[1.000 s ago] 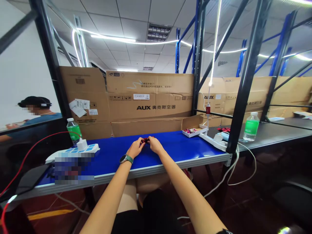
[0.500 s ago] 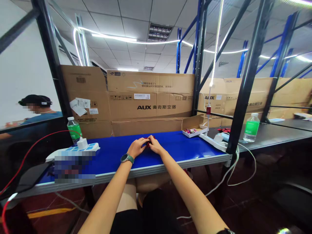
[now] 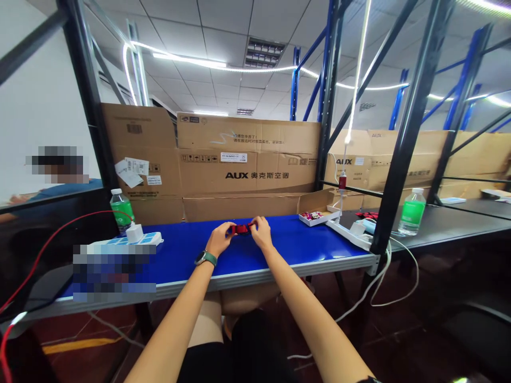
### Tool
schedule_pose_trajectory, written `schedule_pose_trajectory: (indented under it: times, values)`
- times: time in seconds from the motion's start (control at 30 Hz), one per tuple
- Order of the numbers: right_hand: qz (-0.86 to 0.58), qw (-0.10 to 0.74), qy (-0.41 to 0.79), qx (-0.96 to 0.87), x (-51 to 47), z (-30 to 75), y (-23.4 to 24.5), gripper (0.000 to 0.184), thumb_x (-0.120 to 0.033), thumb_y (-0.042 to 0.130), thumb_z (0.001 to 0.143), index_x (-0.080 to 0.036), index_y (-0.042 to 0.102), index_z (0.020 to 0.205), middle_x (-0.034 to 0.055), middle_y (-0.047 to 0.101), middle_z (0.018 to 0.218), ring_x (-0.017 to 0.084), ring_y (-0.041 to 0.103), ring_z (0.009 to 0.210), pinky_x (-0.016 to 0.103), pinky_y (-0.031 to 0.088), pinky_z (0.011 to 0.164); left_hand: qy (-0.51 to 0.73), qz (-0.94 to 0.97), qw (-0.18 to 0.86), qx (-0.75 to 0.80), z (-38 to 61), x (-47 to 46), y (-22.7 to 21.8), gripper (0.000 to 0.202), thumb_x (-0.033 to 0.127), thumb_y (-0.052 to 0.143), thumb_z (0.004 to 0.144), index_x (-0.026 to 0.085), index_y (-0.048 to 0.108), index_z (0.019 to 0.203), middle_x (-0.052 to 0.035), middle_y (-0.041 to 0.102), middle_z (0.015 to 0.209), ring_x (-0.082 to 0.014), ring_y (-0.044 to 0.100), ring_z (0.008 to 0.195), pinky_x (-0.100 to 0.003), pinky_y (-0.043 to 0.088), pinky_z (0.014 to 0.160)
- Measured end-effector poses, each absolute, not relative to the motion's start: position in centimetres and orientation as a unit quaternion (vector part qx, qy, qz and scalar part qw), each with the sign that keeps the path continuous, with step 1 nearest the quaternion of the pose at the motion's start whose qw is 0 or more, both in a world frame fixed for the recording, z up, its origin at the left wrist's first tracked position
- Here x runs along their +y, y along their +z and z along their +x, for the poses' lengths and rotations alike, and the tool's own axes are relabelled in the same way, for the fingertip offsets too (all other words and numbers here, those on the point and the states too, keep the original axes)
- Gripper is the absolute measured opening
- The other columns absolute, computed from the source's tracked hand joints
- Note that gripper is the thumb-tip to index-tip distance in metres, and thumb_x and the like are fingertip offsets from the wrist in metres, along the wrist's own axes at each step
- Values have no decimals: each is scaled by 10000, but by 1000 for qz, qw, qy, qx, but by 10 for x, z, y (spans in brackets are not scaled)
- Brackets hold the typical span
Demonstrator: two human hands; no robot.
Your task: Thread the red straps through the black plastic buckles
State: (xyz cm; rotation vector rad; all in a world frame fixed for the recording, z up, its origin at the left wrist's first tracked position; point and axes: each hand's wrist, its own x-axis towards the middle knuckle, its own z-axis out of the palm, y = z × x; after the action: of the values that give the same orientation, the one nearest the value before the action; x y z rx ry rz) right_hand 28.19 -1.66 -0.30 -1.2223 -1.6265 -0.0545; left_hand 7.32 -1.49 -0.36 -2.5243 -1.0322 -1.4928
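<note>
In the head view, I look down at my two hands on a blue table top (image 3: 303, 239). My left hand (image 3: 220, 239) and my right hand (image 3: 261, 233) are close together, with only a narrow gap between them. They hold a small red thing (image 3: 240, 229) between them. It is too small and dark for me to tell what it is. It might be a short strap or a little block.

The small red thing lies flat and long, and its long side runs from my left to my right, along the table edge. It sits right in front of me, near the middle of the table. My left hand holds its left end, and my right hand holds its right end. Neither hand is much nearer than the other. My fingers hide some of it, so I cannot see all of it.

A watch (image 3: 206, 258) is on my left wrist. Off to my right, there is a low cardboard tray (image 3: 319, 217) with little colored things in it, and a white power strip (image 3: 347, 234) is just past it. To my left, there is another power strip (image 3: 138, 239) and a green-labeled water bottle (image 3: 122, 213). Big brown boxes (image 3: 247, 175) stand behind the table.
</note>
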Motion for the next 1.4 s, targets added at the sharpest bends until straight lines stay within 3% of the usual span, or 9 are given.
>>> schedule_pose_trajectory:
  times: [0.1,0.37,0.57,0.77,0.97,1.1,1.23,1.4]
  values:
    - [-448,456,-61,-766,-22,273,-2,169,-253,551,904,-235,632,1051,58,631,1105,216,531,1056,322,374,888,-465,-825,18,-322,73,-16,-3,286,141,593,858,220,650,1127,-62,706,1103,-203,669,975,-308,545,840]
    - [-437,430,-32,-789,-13,268,-7,51,-195,638,885,-225,626,925,17,689,954,200,579,949,315,338,849,-422,-840,40,-340,76,-23,-3,368,97,599,818,237,651,1155,-68,690,1114,-207,668,1011,-320,548,886]
    - [-418,480,-11,-771,-9,270,-10,61,-168,675,797,-219,646,815,28,630,1004,214,530,1014,342,355,910,-386,-865,69,-314,79,-22,-2,395,68,616,781,238,678,1132,-63,708,1118,-223,662,1071,-343,529,959]
    - [-423,590,86,-682,4,276,-10,35,-192,615,810,-201,637,785,59,503,1064,211,517,1050,359,402,969,-467,-823,37,-322,77,-16,-4,318,178,657,839,207,668,1156,-78,723,1109,-220,688,980,-348,561,876]
    - [-439,496,94,-743,6,275,-17,96,-313,649,858,-230,696,847,48,543,1077,220,497,1067,405,395,982,-460,-833,30,-305,74,-12,-7,337,147,631,846,210,672,1174,-75,722,1106,-205,687,937,-350,557,874]
    - [-435,559,103,-698,11,274,-12,182,-283,541,900,-191,670,810,73,570,1032,203,549,1004,348,440,953,-484,-812,13,-326,74,-8,-8,337,167,643,848,213,673,1181,-71,721,1119,-199,683,920,-343,555,868]
    - [-494,630,111,-589,15,286,-11,319,-212,357,902,-172,628,1065,106,596,1046,240,554,1042,380,463,948,-489,-799,1,-350,72,-5,-10,315,188,658,841,201,680,1156,-76,716,1084,-193,676,868,-340,558,845]
    - [-597,630,76,-491,7,298,-16,598,-116,477,767,-105,445,1363,250,548,1207,382,518,1156,541,397,978,-476,-808,5,-348,71,-7,-10,362,123,591,841,204,675,1184,-66,688,1060,-156,654,780,-314,554,819]
